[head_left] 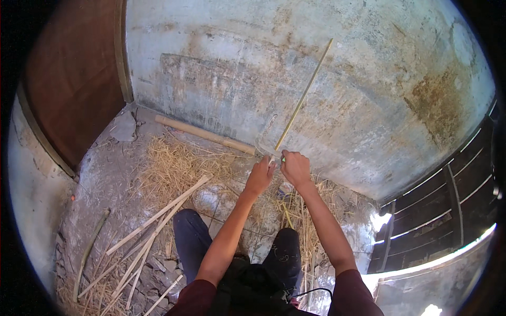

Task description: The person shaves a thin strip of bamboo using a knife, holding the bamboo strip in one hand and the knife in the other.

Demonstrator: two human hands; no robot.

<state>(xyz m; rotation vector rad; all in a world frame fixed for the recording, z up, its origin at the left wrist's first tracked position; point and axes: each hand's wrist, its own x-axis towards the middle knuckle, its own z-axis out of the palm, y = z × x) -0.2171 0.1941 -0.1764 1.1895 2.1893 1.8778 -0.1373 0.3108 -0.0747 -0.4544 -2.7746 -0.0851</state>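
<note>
Both of my hands meet in front of the pale wall, a little above the floor. My left hand (259,177) is closed, its fingertips pinched round a small whitish thing too small to name. Just to its right, my right hand (296,167) is closed too, with a bit of green showing at its fingers. A long thin yellowish stick (304,96) slants up and right from between the hands. Its lower end is close to both sets of fingers, and I cannot tell which hand grips it. A pale, translucent curved strip (260,141) shows just above my left hand.
A bamboo pole (205,135) lies along the wall's foot. Loose straw (176,166) covers the floor beside it. Several split bamboo strips (153,237) lie left of my legs, near a greenish curved stick (90,255). Dark slatted boards (432,205) stand at the right.
</note>
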